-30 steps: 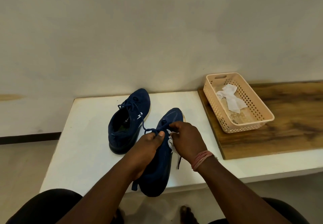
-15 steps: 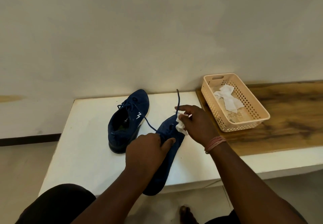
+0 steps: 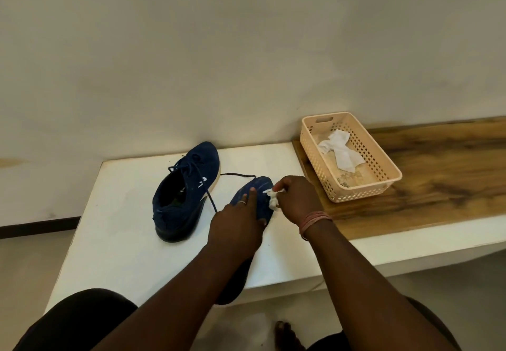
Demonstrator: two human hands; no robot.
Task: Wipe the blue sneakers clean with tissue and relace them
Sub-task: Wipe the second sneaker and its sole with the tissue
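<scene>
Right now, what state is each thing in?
Near blue sneaker: on its side, lace pulled loose.
Far blue sneaker: upright, laced.
Crumpled white tissue: pinched in right hand.
Left hand: pressing the near sneaker.
Beige plastic basket: holds used tissues.

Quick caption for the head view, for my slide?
Left hand presses the near blue sneaker on the white table; right hand pinches crumpled white tissue.
</scene>
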